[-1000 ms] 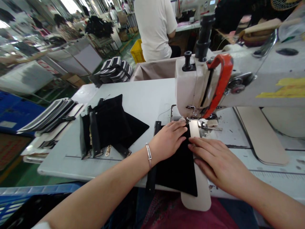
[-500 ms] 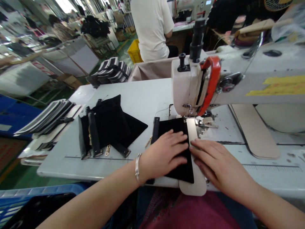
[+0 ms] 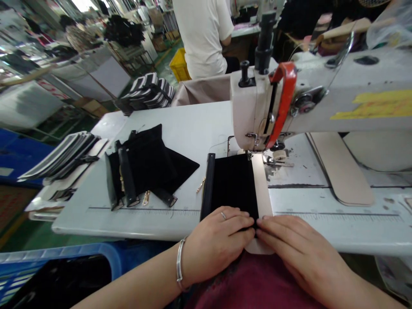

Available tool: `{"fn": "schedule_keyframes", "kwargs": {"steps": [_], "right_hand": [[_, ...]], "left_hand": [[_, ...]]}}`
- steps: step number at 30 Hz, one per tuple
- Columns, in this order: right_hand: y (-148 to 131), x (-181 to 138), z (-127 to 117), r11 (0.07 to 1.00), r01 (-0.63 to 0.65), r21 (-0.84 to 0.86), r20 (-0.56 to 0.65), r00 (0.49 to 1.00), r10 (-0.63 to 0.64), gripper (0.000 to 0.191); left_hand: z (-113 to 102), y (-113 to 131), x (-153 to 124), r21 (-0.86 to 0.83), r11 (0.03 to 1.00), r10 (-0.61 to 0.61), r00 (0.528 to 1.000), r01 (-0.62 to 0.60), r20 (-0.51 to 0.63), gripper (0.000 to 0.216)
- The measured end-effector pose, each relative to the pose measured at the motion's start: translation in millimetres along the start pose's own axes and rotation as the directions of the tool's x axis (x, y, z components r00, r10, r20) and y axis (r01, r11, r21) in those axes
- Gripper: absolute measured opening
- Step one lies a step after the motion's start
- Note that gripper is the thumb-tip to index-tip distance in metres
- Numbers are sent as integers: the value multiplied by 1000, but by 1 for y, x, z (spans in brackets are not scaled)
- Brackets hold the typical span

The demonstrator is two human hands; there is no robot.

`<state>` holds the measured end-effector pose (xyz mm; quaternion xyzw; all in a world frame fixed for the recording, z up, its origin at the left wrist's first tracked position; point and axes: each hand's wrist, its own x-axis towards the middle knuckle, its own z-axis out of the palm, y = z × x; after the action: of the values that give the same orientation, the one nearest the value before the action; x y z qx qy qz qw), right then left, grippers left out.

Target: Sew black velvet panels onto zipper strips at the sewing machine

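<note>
Under the presser foot of the sewing machine lie a black fabric piece and a long beige panel, the black edge overlapping the beige one. A dark zipper strip with a gold pull runs along the black piece's left side. My left hand is closed on the black piece's near end, fingers bent near the seam. Facing it, my right hand grips the beige panel near its front end, fingers pressed together and thumb hidden. The fingertips of both hands almost meet at the overlap.
More black zippered pieces lie on the table's left. Beige panels rest under the machine arm. Stacked panels stand at far left, a blue basket below. A person in a white shirt sits beyond.
Both hands have slid toward me along the pieces, to their near ends. My left fingers, spread flat on the black fabric before, are now bent at its edge. The view has shifted slightly.
</note>
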<state>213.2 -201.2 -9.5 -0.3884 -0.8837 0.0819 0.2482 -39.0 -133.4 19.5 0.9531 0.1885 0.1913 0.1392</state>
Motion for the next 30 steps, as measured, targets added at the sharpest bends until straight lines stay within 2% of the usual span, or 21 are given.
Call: {"fn": "schedule_keyframes", "kwargs": {"steps": [3,6,11,26,30], "right_hand": [[-4,2,-2,999,47,18,-12,999,-47,41],[-4,3,-2,999,32,23,-10,999,-32,40],[3,7,0,999,-19,30,47,999,17,41],[33,33,0,999,-26,-44,68,997,28,38],[42,39,1,998,-32,-47,51,998,34,37]], "left_hand": [[-3,-8,9,-2,1000,-23,1000,23,6,23],[-2,-20,21,110,991,-79,996,75,40,35],[2,-32,32,191,977,-111,990,94,83,35],[6,-63,53,289,953,-106,993,89,45,35],[3,-64,51,221,972,-77,997,76,-1,32]]}}
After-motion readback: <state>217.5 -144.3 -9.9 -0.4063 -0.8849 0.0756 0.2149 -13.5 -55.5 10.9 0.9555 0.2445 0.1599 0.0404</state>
